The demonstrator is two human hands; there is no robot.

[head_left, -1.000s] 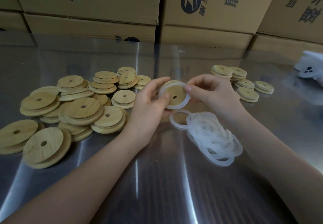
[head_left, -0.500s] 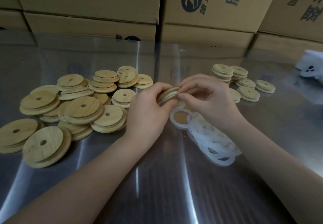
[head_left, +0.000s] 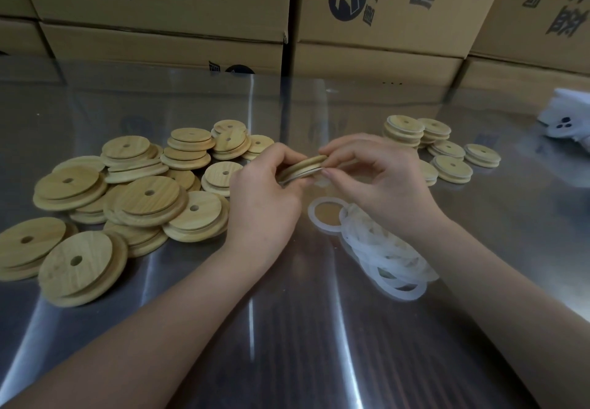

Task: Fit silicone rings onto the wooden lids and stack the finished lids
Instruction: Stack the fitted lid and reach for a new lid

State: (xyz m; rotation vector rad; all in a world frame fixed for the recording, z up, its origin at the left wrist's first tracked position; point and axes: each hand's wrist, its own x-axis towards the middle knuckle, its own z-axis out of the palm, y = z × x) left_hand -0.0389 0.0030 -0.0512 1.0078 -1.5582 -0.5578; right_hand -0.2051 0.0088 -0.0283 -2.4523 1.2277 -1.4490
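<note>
A round wooden lid [head_left: 305, 166] is held nearly edge-on above the table, a white silicone ring showing in its groove. My left hand [head_left: 265, 198] grips its left side and my right hand [head_left: 376, 182] pinches its right rim. Below my hands lies a heap of white silicone rings [head_left: 380, 249]. A big pile of bare wooden lids [head_left: 127, 198] with centre holes spreads over the left. Short stacks of ringed lids [head_left: 437, 146] stand at the right, behind my right hand.
The shiny metal table [head_left: 287, 329] reflects light. Cardboard boxes [head_left: 159, 3] with dark print wall off the back edge. A white object [head_left: 568, 121] with dark dots lies at the far right.
The lid has tipped from facing me to nearly edge-on and dropped a little lower. Both hands closed in round its rim. The ring now sits in the lid's groove.
</note>
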